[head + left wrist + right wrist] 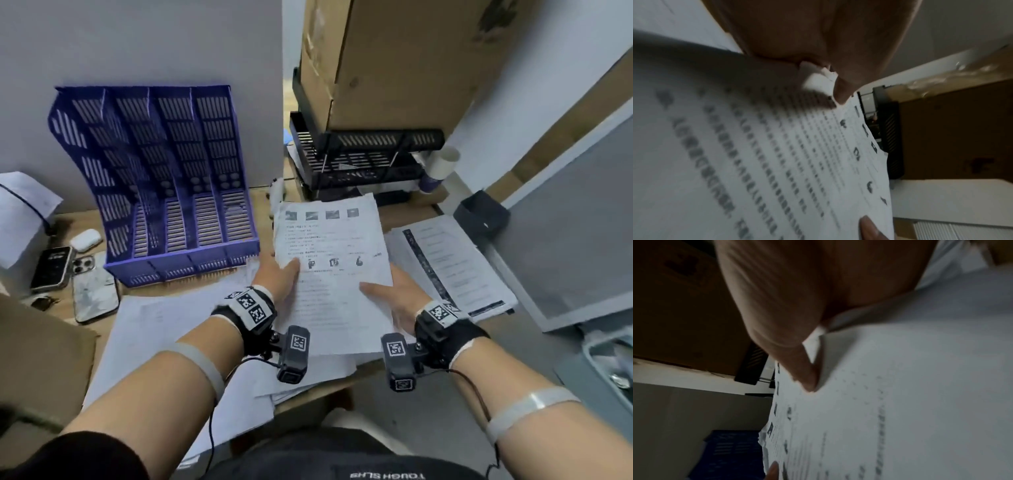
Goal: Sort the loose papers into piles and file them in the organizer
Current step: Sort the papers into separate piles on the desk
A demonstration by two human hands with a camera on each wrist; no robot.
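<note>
Both hands hold a sheaf of printed white papers (330,260) above the desk, in front of me. My left hand (279,277) grips its left edge with the thumb on top; my right hand (387,291) grips the right edge the same way. The left wrist view shows the printed papers (777,162) close up with my thumb pressed on them, and so does the right wrist view, with the papers (900,402) under the thumb. An empty blue slotted organizer (161,185) with several compartments stands at the back left of the desk, left of the held papers. More loose papers (164,329) lie under my forearms.
A second paper pile (452,267) lies to the right. A black tray stack (359,157) under a cardboard box (394,61) stands behind. Phones (92,284) and an earbud case (85,240) lie at left. A paper cup (442,164) and a black box (479,212) stand at right.
</note>
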